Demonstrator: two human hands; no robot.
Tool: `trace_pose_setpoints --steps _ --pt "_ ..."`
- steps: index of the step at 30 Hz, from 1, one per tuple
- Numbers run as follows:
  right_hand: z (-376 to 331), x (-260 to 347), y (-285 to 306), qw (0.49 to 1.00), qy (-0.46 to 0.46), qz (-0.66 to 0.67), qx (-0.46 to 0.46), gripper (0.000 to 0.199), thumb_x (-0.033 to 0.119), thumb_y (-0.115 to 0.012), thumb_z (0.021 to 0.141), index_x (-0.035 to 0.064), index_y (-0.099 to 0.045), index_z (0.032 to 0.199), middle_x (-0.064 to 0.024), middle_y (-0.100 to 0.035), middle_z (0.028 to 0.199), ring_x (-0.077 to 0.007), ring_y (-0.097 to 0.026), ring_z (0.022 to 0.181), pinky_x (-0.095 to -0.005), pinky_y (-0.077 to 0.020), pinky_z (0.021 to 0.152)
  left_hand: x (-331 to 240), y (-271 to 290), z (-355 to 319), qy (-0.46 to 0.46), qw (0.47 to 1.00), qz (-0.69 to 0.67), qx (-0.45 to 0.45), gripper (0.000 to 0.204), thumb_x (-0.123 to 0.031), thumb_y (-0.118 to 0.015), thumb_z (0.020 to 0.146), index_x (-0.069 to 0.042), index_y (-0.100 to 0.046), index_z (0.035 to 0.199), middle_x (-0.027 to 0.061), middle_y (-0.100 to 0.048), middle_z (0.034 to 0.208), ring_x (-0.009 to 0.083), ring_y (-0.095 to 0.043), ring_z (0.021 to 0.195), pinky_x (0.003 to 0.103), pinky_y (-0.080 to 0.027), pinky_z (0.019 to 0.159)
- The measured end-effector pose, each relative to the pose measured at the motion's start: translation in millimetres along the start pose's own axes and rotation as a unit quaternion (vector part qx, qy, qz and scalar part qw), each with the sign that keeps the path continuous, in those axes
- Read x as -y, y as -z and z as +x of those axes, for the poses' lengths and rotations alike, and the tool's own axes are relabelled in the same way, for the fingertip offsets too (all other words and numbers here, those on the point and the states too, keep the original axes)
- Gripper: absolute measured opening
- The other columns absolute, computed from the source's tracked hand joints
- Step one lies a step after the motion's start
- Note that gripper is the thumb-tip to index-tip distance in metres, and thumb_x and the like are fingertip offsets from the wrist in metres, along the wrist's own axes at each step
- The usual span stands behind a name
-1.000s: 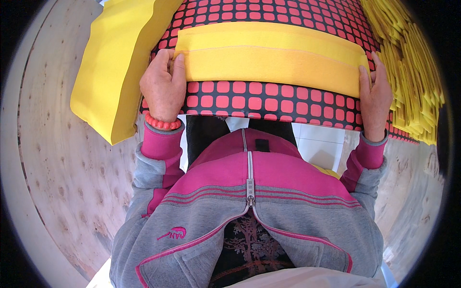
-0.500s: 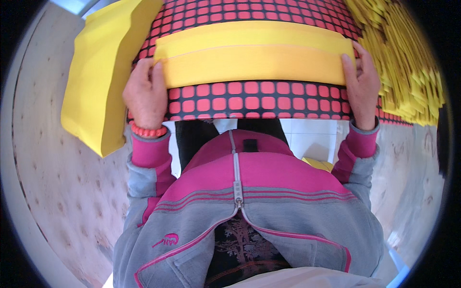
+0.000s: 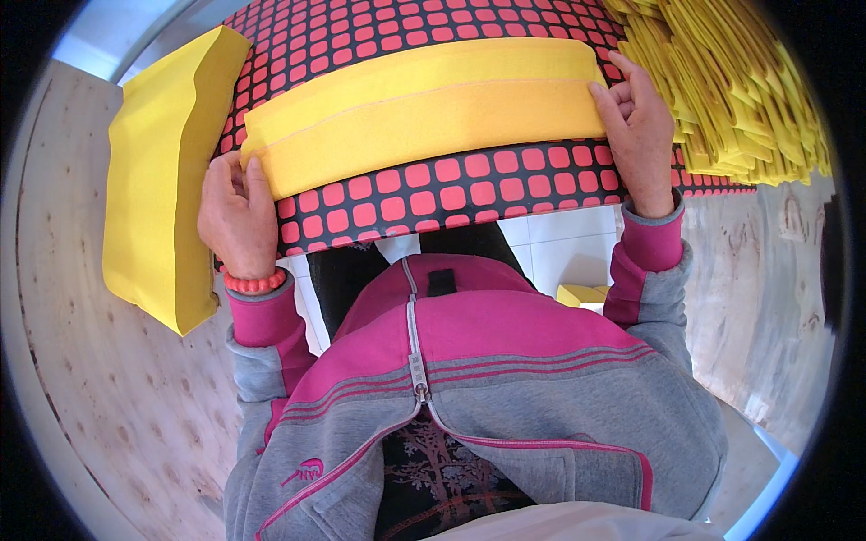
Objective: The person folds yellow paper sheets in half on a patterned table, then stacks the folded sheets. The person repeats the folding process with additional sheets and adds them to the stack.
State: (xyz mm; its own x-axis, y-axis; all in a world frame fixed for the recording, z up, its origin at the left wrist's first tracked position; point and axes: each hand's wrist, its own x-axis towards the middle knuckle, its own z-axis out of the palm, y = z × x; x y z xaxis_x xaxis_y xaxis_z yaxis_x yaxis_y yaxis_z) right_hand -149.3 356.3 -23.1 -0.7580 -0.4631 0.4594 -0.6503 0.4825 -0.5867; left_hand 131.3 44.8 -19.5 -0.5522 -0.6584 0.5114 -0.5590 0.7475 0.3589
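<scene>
A long yellow sheet (image 3: 424,106), folded into a flat band with a pale line along its length, lies across the red-and-black checked cover. Whether it is paper or cloth I cannot tell. My left hand (image 3: 236,216), with a red bead bracelet at the wrist, pinches its left end between thumb and bent fingers. At the other end, my right hand (image 3: 639,135) grips the edge, thumb on top and index finger stretched along the far corner. Beneath the band the checked surface is partly hidden.
A thick stack of yellow sheets (image 3: 149,180) stands at the left, overhanging the checked cover (image 3: 433,185). Many folded yellow pieces (image 3: 731,108) are heaped at the right. Wooden boards (image 3: 108,388) flank me, and a yellow thing (image 3: 582,295) lies below on the tiled floor.
The whole view has tilted and shifted, so the band now slopes up to the right. Both hands keep hold of its ends.
</scene>
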Motion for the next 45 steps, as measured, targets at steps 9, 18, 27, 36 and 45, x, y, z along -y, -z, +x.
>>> trace_pose_setpoints --steps 9,18,27,36,45 --pt "-0.5 2.5 -0.7 1.0 -0.012 0.004 -0.013 0.039 0.019 -0.071 0.094 0.0037 -0.063 0.129 -0.0054 -0.059 0.07 -0.0188 -0.058 0.061 -0.0342 -0.0481 0.061 -93.2 -26.1 7.5 -0.309 0.942 -0.075 0.109 0.051 -0.031 -0.062 0.1 -0.002 -0.057 0.141 0.0204 -0.05 0.152 0.0357 -0.043 0.144 0.057 -0.026 0.12" --pt "-3.2 1.0 -0.9 0.999 -0.007 -0.027 -0.026 0.039 0.016 -0.072 0.091 0.0035 -0.063 0.127 -0.0077 -0.062 0.075 -0.0235 -0.062 0.067 -0.0369 -0.0495 0.064 -109.1 -53.8 15.8 -0.359 0.917 -0.031 0.173 0.063 -0.048 -0.054 0.102 -0.003 -0.053 0.146 0.0226 -0.049 0.152 0.0376 -0.042 0.144 0.057 -0.029 0.119" --pt "-23.7 59.1 -33.9 0.965 0.251 -0.063 -0.043 0.039 0.024 -0.075 0.086 0.0025 -0.066 0.117 -0.0156 -0.067 0.12 -0.0336 -0.066 0.108 -0.0434 -0.0537 0.092 -104.0 -57.3 15.6 -0.349 0.915 -0.071 0.19 0.059 -0.045 -0.05 0.105 -0.006 -0.051 0.148 0.0211 -0.047 0.153 0.0369 -0.041 0.145 0.058 -0.032 0.117" --pt "-47.5 79.9 -21.2 0.972 0.194 -0.02 0.132 0.035 0.027 -0.077 0.084 0.0015 -0.065 0.105 -0.0181 -0.066 0.121 -0.0362 -0.064 0.109 -0.0456 -0.0518 0.092 -106.0 -53.7 14.7 -0.329 0.915 -0.034 0.229 0.054 -0.04 -0.048 0.106 -0.016 -0.047 0.155 0.0176 -0.039 0.161 0.0329 -0.036 0.15 0.064 -0.027 0.116" --pt "-50.3 52.8 9.3 0.98 0.142 -0.128 0.052 0.038 0.028 -0.079 0.084 0.0029 -0.067 0.11 -0.0123 -0.069 0.109 -0.0328 -0.066 0.098 -0.0412 -0.0532 0.083 -104.3 -57.0 11.7 -0.332 0.919 -0.018 0.213 0.058 -0.045 -0.049 0.105 -0.016 -0.044 0.156 0.0171 -0.037 0.162 0.0328 -0.034 0.151 0.067 -0.027 0.114"
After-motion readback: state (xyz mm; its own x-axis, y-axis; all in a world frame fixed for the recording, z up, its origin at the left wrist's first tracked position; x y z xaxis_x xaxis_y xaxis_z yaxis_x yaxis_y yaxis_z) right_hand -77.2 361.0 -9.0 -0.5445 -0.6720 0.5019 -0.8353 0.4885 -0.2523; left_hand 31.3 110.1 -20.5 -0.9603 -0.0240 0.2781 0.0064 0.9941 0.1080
